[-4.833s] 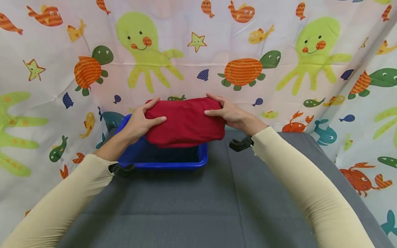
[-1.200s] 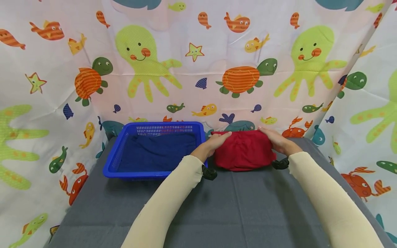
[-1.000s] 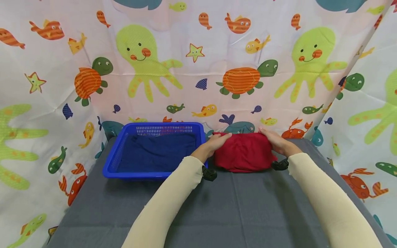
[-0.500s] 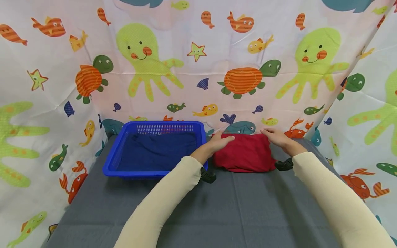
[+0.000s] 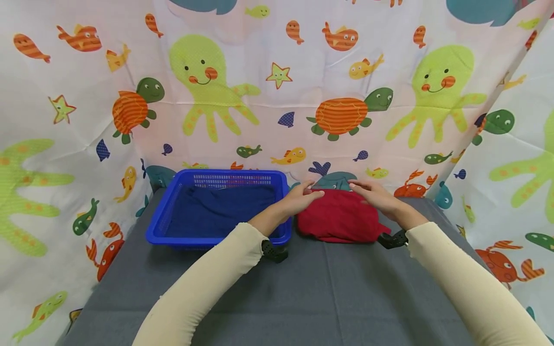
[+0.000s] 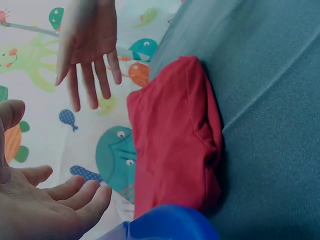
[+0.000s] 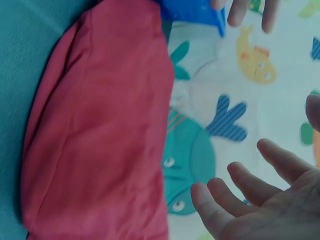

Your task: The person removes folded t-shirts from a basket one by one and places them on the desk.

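A folded red cloth lies on the grey-covered table, just right of the blue basket. My left hand hovers over the basket's right rim at the cloth's left end, fingers relaxed and holding nothing. Above the cloth's right end is my right hand, its fingers spread and loose. The left wrist view shows the cloth as a soft folded bundle, both hands apart from it. In the right wrist view, the fingers stand off to the side of the cloth.
The blue plastic basket stands at the back left with dark blue cloth lying inside. A curtain printed with sea animals hangs behind and at both sides of the grey table.
Earlier both hands held the red cloth up over the basket, then set it on the table to the right. They have since let go and lifted away from it.
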A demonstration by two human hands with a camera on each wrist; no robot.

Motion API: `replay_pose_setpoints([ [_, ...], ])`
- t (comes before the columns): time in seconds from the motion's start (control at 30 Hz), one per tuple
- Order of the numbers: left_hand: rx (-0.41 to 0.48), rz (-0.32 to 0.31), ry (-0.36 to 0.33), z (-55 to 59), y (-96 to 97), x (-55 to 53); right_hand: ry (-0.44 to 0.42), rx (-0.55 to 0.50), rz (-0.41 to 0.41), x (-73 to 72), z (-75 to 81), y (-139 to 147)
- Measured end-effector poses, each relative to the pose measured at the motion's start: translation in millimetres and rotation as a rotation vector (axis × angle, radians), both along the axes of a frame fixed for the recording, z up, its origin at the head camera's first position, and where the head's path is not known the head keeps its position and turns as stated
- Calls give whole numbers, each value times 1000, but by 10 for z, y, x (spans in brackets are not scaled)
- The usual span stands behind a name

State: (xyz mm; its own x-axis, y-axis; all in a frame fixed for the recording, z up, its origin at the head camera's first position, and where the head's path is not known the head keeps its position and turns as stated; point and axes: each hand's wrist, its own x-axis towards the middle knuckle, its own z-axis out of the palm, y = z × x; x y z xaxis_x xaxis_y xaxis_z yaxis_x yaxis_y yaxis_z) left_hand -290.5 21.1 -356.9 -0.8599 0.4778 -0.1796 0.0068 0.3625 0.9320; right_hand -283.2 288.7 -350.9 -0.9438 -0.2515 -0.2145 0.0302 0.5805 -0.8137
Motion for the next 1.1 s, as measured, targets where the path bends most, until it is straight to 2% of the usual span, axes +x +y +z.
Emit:
replay_pose_setpoints([
  [0.37, 31, -22, 50, 76, -275, 89, 40, -40, 42, 138, 183, -225],
  [0.57, 87, -23, 27, 118, -539, 183, 55, -68, 76, 232, 180, -364],
  [0.63, 111, -13, 21, 108, -639, 215, 58, -76, 97, 257, 177, -408],
  [0.8, 119, 26, 68, 20, -840, 246, 61, -109, 127, 317, 205, -511],
  [1.1, 44, 49, 118, -27, -1124, 318, 72, -142, 167, 372, 169, -743],
])
